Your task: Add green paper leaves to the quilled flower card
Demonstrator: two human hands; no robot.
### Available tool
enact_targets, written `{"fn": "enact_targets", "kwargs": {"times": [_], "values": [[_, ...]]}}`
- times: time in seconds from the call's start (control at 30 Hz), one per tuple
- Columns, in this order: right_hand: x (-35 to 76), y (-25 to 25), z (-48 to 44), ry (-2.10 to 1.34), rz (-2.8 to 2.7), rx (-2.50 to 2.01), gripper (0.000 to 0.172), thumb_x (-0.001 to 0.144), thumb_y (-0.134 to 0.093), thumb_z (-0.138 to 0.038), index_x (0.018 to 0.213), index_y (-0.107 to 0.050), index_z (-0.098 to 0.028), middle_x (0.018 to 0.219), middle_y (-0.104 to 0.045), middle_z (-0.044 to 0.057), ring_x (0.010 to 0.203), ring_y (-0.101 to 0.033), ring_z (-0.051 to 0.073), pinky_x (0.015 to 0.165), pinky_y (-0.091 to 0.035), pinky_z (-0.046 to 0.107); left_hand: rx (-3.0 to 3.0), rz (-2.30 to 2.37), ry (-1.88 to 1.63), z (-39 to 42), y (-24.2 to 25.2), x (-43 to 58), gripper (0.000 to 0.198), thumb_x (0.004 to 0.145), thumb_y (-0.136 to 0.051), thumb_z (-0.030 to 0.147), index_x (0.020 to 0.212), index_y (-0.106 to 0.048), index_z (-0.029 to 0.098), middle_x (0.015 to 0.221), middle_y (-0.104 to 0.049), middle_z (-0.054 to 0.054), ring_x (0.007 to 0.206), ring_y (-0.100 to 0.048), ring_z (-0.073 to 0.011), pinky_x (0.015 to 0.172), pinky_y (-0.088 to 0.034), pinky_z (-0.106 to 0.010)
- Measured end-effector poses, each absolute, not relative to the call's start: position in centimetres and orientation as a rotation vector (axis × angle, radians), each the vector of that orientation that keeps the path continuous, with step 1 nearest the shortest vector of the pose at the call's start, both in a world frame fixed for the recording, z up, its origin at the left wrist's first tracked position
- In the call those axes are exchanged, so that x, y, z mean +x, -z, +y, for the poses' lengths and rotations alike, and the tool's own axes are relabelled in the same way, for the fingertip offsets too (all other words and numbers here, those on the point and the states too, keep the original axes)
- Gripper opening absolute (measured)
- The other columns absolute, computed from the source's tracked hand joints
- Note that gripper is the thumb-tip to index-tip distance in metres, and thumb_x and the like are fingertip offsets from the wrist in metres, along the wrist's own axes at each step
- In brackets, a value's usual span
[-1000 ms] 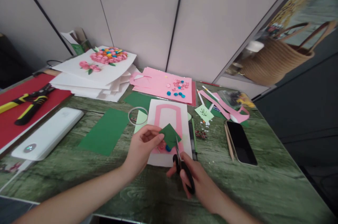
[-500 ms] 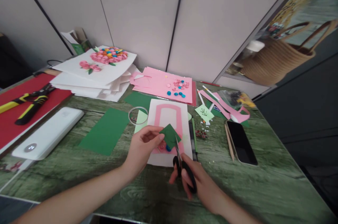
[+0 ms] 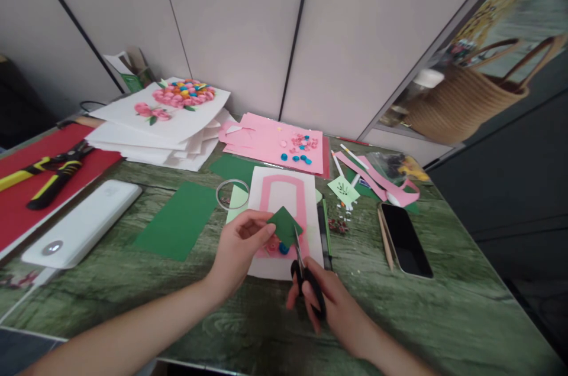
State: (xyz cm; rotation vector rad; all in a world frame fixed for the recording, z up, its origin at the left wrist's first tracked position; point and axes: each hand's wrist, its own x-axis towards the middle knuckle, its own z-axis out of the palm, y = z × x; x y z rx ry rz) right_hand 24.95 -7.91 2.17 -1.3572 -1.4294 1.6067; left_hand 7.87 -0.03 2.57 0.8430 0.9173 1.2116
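Between thumb and fingers, my left hand [image 3: 243,246] pinches a small dark green square of paper [image 3: 284,224] by its left corner. My right hand [image 3: 332,299] is wrapped around the black handles of a pair of scissors [image 3: 300,263]. Their blades lie at the lower right edge of the square. Under both hands rests a white sheet [image 3: 313,198] bearing a pink paper frame [image 3: 284,179]. Pink and blue paper curls [image 3: 284,248] sit at the frame's lower end, partly hidden by the green square and my fingers.
A phone [image 3: 406,240] and a wooden stick [image 3: 385,237] lie right. Left are a green sheet [image 3: 177,222], a white power bank [image 3: 84,219] and yellow-black pliers [image 3: 55,181]. Pink paper [image 3: 257,142] with curls lies behind, beside stacked white sheets [image 3: 151,148]. A metal ring [image 3: 217,194] is nearby.
The scissors' handles have drawn slightly closer together, and the fingers of my right hand with them. The green square has shifted very slightly left and up.
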Motion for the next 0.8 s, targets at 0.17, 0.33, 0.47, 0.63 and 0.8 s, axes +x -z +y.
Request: {"fn": "enact_targets", "kwargs": {"times": [0.17, 0.33, 0.47, 0.63, 0.8], "values": [[24.78, -2.15, -7.8, -1.599, -1.423, -1.382, 0.039, 0.087, -0.042, -0.057, 0.087, -0.045, -0.019, 0.072, -0.063, 0.001, 0.038, -0.039, 0.004, 0.035, -0.033, 0.016, 0.832, 0.929, -1.228, -0.03, -2.55, 7.92, 0.021, 0.065, -0.076, 0.02, 0.084, -0.067, 0.017, 0.063, -0.057, 0.004, 0.055, -0.057, -0.0082, 0.056, -0.052, -0.021], [24.8, -2.06, -7.81, -1.594, -1.409, -1.376, 0.036, 0.087, -0.043, -0.055, 0.086, -0.045, -0.019, 0.07, -0.062, 0.0, 0.039, -0.039, 0.004, 0.035, -0.032, 0.015, 0.823, 0.925, -1.221, -0.16, -2.51, 7.82, 0.023, 0.067, -0.075, 0.021, 0.088, -0.068, 0.017, 0.064, -0.057, 0.004, 0.057, -0.057, -0.0084, 0.059, -0.052, -0.021], [24.85, -1.92, -7.91, -1.606, -1.385, -1.357, 0.035, 0.087, -0.044, -0.054, 0.085, -0.045, -0.019, 0.068, -0.06, -0.001, 0.04, -0.039, 0.004, 0.035, -0.032, 0.015, 0.808, 0.907, -1.218, -0.26, -2.6, 7.82, 0.02, 0.068, -0.075, 0.02, 0.087, -0.068, 0.017, 0.063, -0.059, 0.004, 0.056, -0.059, -0.0088, 0.059, -0.053, -0.021], [24.8, -1.71, -7.95, -1.591, -1.374, -1.37, 0.033, 0.088, -0.045, -0.053, 0.084, -0.045, -0.019, 0.066, -0.06, -0.002, 0.039, -0.039, 0.004, 0.034, -0.031, 0.014, 0.819, 0.903, -1.222, -0.2, -2.55, 7.85, 0.019, 0.069, -0.074, 0.02, 0.087, -0.069, 0.018, 0.063, -0.06, 0.004, 0.057, -0.06, -0.0085, 0.059, -0.052, -0.02], [24.75, -1.56, -7.86, -1.569, -1.387, -1.4, 0.032, 0.089, -0.044, -0.051, 0.087, -0.046, -0.019, 0.066, -0.06, -0.003, 0.037, -0.038, 0.003, 0.033, -0.03, 0.014, 0.837, 0.897, -1.226, -0.22, -2.44, 7.77, 0.019, 0.07, -0.073, 0.019, 0.089, -0.068, 0.019, 0.063, -0.058, 0.005, 0.057, -0.059, -0.0072, 0.059, -0.052, -0.019]]}}
